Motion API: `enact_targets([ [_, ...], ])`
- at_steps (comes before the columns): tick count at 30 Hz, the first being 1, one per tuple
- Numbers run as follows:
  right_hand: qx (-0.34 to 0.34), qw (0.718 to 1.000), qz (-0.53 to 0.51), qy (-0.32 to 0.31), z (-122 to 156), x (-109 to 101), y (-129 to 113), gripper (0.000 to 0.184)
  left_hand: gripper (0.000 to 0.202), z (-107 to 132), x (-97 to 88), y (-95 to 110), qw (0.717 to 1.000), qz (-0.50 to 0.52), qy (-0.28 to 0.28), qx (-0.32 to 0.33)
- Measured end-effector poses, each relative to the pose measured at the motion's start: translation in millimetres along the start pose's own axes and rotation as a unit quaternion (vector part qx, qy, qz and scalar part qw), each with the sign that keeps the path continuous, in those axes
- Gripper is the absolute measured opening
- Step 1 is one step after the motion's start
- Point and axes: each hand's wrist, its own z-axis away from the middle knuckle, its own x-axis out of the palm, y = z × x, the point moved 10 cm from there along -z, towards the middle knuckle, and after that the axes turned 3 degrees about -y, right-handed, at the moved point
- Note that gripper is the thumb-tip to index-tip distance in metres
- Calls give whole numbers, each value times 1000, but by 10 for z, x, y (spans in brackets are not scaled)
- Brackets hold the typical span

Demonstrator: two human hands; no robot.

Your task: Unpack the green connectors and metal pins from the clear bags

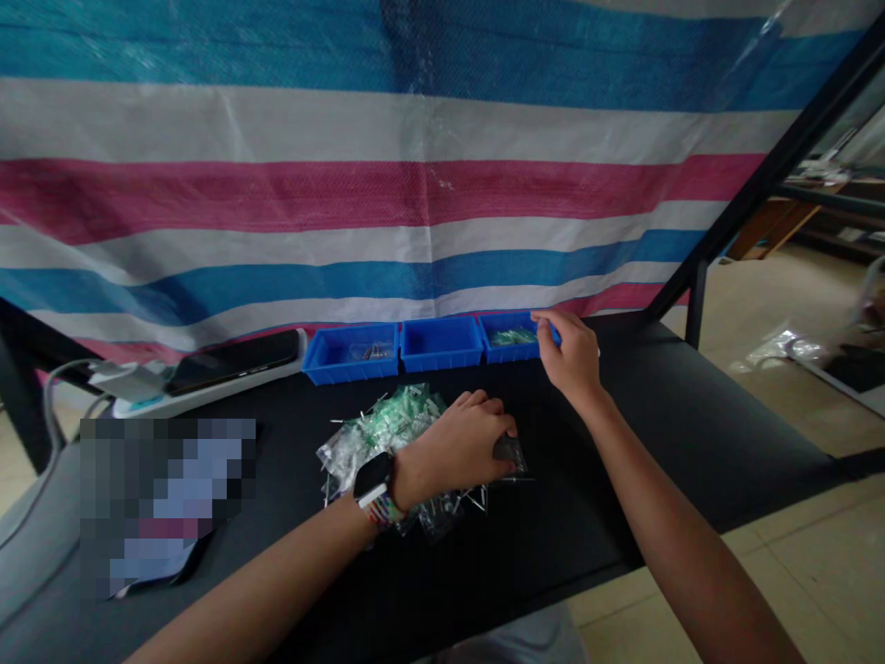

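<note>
A loose pile of small clear and green plastic bags with thin metal pins lies on the black tabletop. My left hand, palm down, rests over the pile's right side, its curled fingers and thumb around a small clear bag. Over the right end of the right blue bin is my right hand, thumb and fingertips close together; whatever is between them is hidden. Green bags lie inside that bin. The middle blue bin shows a bare floor, and the left blue bin holds a clear bag with metal pieces.
A white power strip with a plugged-in charger and a dark phone sits at the back left. Nearer lies another phone-like device, its screen blurred. A striped sheet hangs behind the black table.
</note>
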Motion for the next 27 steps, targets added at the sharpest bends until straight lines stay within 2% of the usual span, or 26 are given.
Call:
enact_targets([
  [4,11,999,-32,-17,38,19,-58,25,21,-61,27,-120,989,148,2,-8],
  [8,33,990,-129,-47,105,186,-133,20,15,-91,-45,-349,942,331,38,-44],
  [10,80,967,-232,-69,150,311,-122,21,13,-80,-143,-469,909,409,64,-57],
  [12,134,930,-330,-90,205,436,-112,26,21,-55,-267,-585,875,470,93,-67],
  [14,169,899,-393,-97,243,501,-129,31,26,-17,-400,-702,855,495,131,-81],
  [16,183,875,-434,-108,261,531,-181,36,29,28,-508,-812,848,492,173,-99],
  [20,189,826,-501,-174,303,626,-363,38,31,75,-536,-942,834,494,214,-124],
  [22,182,821,-508,-187,312,635,-432,36,33,71,-492,-961,827,504,213,-128],
  [27,174,833,-493,-181,317,609,-477,30,30,51,-429,-941,814,529,201,-129],
])
